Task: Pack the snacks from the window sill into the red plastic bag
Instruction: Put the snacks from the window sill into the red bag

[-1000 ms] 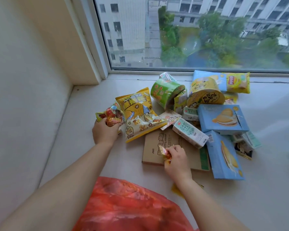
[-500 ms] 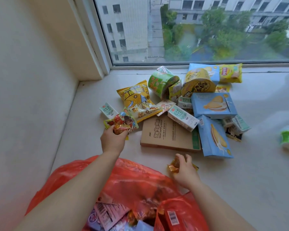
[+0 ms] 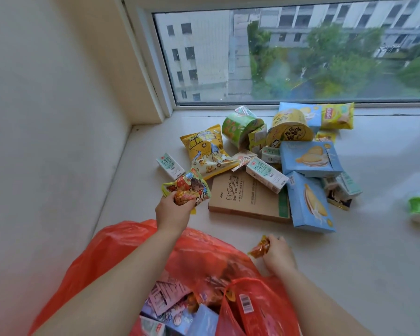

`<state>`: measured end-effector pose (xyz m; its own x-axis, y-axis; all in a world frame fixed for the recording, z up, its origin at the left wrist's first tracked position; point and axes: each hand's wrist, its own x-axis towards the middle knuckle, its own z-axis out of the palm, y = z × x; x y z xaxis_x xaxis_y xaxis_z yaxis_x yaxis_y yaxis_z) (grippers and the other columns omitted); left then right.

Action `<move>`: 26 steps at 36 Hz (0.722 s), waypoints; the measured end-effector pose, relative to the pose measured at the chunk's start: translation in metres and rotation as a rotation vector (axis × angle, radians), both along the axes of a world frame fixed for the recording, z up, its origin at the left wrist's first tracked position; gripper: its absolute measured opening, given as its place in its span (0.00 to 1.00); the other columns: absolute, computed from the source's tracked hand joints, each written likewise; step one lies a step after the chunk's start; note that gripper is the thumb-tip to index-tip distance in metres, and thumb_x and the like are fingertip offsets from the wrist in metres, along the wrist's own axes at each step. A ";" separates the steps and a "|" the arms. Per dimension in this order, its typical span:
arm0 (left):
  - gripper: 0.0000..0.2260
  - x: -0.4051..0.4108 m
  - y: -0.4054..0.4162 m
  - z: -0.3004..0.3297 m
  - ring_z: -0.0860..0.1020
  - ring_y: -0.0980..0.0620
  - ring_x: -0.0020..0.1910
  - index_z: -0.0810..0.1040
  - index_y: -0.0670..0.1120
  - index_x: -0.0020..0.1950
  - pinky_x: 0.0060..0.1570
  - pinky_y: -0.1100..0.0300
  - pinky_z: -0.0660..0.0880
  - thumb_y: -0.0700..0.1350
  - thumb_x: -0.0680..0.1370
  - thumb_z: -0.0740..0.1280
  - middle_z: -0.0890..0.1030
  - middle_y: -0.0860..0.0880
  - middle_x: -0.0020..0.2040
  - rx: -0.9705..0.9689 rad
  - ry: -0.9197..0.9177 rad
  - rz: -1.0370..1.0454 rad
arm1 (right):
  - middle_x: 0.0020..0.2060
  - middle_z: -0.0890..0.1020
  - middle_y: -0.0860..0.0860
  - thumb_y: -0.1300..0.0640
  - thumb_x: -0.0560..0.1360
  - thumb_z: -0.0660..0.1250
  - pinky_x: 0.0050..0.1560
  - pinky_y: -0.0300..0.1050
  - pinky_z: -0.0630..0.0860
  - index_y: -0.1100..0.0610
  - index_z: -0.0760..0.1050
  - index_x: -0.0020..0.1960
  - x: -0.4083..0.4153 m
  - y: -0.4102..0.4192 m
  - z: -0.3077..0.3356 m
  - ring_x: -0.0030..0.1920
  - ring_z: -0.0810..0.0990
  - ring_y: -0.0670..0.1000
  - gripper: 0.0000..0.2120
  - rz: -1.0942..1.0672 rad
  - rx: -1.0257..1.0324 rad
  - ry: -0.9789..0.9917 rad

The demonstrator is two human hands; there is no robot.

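Left hand (image 3: 171,210), fingers clutching small snack packets (image 3: 187,190); right hand (image 3: 275,251), gripping orange wrapper (image 3: 260,248); both since drawn back toward red plastic bag (image 3: 121,251); drop-in imminent.

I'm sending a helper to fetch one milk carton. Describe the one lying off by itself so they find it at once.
Start at the window sill corner where the wall meets the window frame. The lone milk carton lies left of the yellow popcorn bag, at the pile's left edge. Unlike the other cartons, nothing overlaps it.
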<state>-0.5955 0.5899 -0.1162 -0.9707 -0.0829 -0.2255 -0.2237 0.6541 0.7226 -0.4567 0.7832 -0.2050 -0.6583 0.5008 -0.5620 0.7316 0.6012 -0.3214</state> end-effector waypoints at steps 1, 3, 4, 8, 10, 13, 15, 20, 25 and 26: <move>0.16 0.003 0.000 0.003 0.75 0.44 0.54 0.80 0.45 0.58 0.50 0.58 0.70 0.49 0.72 0.71 0.79 0.43 0.54 0.007 0.004 -0.003 | 0.58 0.70 0.56 0.63 0.75 0.58 0.52 0.47 0.71 0.55 0.69 0.63 0.000 0.000 0.005 0.56 0.75 0.59 0.17 -0.013 0.002 0.030; 0.16 0.008 -0.001 0.009 0.75 0.45 0.53 0.80 0.45 0.58 0.49 0.58 0.69 0.49 0.73 0.71 0.79 0.44 0.54 0.018 0.026 -0.013 | 0.56 0.70 0.56 0.64 0.75 0.59 0.48 0.46 0.69 0.56 0.69 0.61 -0.001 -0.002 0.015 0.53 0.74 0.59 0.15 -0.032 -0.004 0.099; 0.15 0.010 -0.003 0.013 0.75 0.46 0.52 0.80 0.45 0.57 0.48 0.59 0.69 0.49 0.73 0.71 0.79 0.44 0.53 0.023 0.042 -0.018 | 0.55 0.70 0.55 0.65 0.74 0.59 0.47 0.46 0.69 0.56 0.69 0.59 -0.002 -0.003 0.021 0.51 0.74 0.58 0.14 -0.035 -0.010 0.135; 0.14 0.021 -0.011 0.030 0.73 0.50 0.47 0.80 0.46 0.56 0.46 0.60 0.67 0.48 0.73 0.71 0.77 0.47 0.49 0.061 0.096 -0.032 | 0.51 0.70 0.54 0.64 0.74 0.62 0.44 0.45 0.68 0.56 0.70 0.55 -0.011 -0.013 0.050 0.42 0.70 0.53 0.10 -0.045 -0.021 0.297; 0.13 0.026 -0.018 0.037 0.73 0.50 0.46 0.80 0.46 0.55 0.45 0.60 0.67 0.49 0.73 0.72 0.77 0.48 0.48 0.073 0.116 -0.043 | 0.48 0.70 0.52 0.65 0.74 0.62 0.43 0.44 0.66 0.56 0.71 0.55 -0.014 -0.022 0.064 0.42 0.70 0.51 0.11 -0.056 -0.041 0.379; 0.12 0.035 -0.034 0.046 0.75 0.48 0.47 0.81 0.46 0.53 0.45 0.59 0.70 0.48 0.72 0.72 0.78 0.46 0.48 0.113 0.141 -0.057 | 0.47 0.70 0.52 0.66 0.73 0.62 0.42 0.43 0.65 0.56 0.71 0.53 -0.012 -0.041 0.082 0.42 0.70 0.51 0.10 -0.044 -0.068 0.478; 0.11 0.042 -0.046 0.052 0.76 0.48 0.48 0.80 0.46 0.52 0.46 0.58 0.72 0.48 0.72 0.73 0.78 0.46 0.48 0.141 0.159 -0.064 | 0.46 0.70 0.50 0.66 0.73 0.62 0.41 0.41 0.64 0.56 0.71 0.51 -0.009 -0.055 0.093 0.43 0.70 0.51 0.09 -0.027 -0.073 0.539; 0.10 0.063 -0.084 0.060 0.78 0.48 0.48 0.81 0.48 0.50 0.46 0.59 0.73 0.45 0.70 0.74 0.80 0.46 0.50 0.199 0.196 -0.094 | 0.46 0.70 0.48 0.68 0.71 0.65 0.43 0.41 0.64 0.57 0.74 0.52 0.002 -0.087 0.115 0.46 0.71 0.50 0.12 0.007 -0.139 0.660; 0.06 0.091 -0.128 0.060 0.75 0.50 0.44 0.82 0.45 0.44 0.41 0.61 0.68 0.42 0.68 0.75 0.76 0.50 0.44 0.042 0.313 -0.239 | 0.46 0.75 0.50 0.69 0.69 0.66 0.43 0.41 0.67 0.57 0.75 0.51 0.014 -0.115 0.127 0.47 0.73 0.50 0.13 0.122 -0.187 0.676; 0.06 0.097 -0.137 0.059 0.75 0.50 0.43 0.83 0.45 0.44 0.41 0.61 0.68 0.42 0.68 0.75 0.75 0.50 0.43 0.012 0.326 -0.248 | 0.46 0.76 0.51 0.68 0.69 0.66 0.42 0.41 0.66 0.57 0.74 0.50 0.016 -0.119 0.127 0.47 0.74 0.51 0.12 0.155 -0.184 0.664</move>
<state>-0.4984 0.4533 -0.0571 -0.9817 0.1632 0.0980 0.1818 0.6505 0.7374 -0.4408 0.6638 -0.0777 -0.9474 0.3092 -0.0832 0.2560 0.5753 -0.7768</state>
